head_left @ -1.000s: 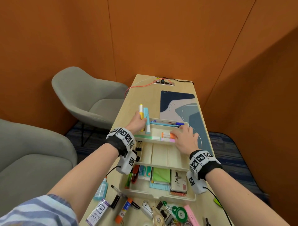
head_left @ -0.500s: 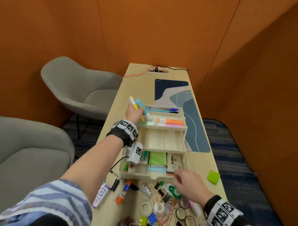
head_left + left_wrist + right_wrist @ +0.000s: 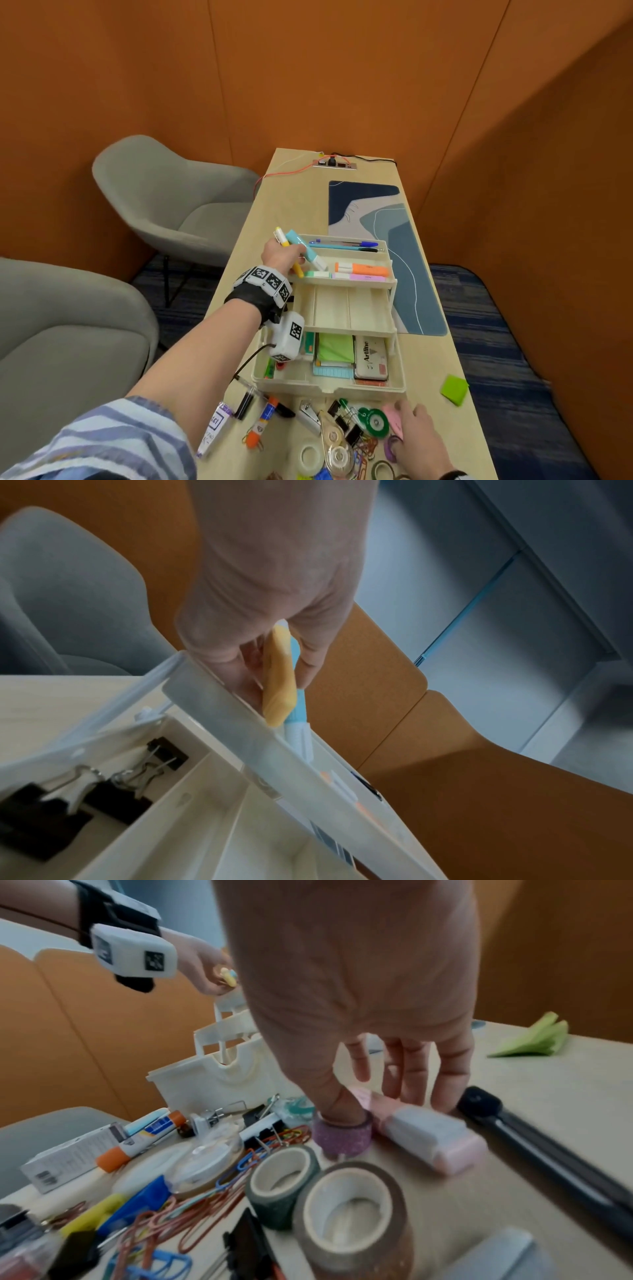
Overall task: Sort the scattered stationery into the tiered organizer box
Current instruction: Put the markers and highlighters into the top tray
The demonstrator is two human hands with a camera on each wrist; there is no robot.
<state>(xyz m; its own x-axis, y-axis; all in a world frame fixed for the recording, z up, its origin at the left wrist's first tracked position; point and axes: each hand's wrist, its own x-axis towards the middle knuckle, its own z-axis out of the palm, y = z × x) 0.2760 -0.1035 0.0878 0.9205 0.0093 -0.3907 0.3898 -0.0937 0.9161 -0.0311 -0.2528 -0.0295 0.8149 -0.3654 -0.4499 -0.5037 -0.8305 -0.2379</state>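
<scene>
The pink correction-tape dispenser (image 3: 424, 1134) lies flat on the worktop (image 3: 442, 356) near its near edge, just in front of the organizer box (image 3: 329, 383); its long axis is judged to run roughly from the near edge toward the far edge. It is reached from above by the right hand (image 3: 369, 1031), fingers spread and extended, with the fingertips (image 3: 394, 1088) at the dispenser's far end; no closed grasp is seen. This hand is plainly the nearer one. The left hand (image 3: 282, 255) is clamped on a yellow highlighter (image 3: 279, 680) and a blue highlighter (image 3: 305, 250), held tilted over the top tier's left end.
</scene>
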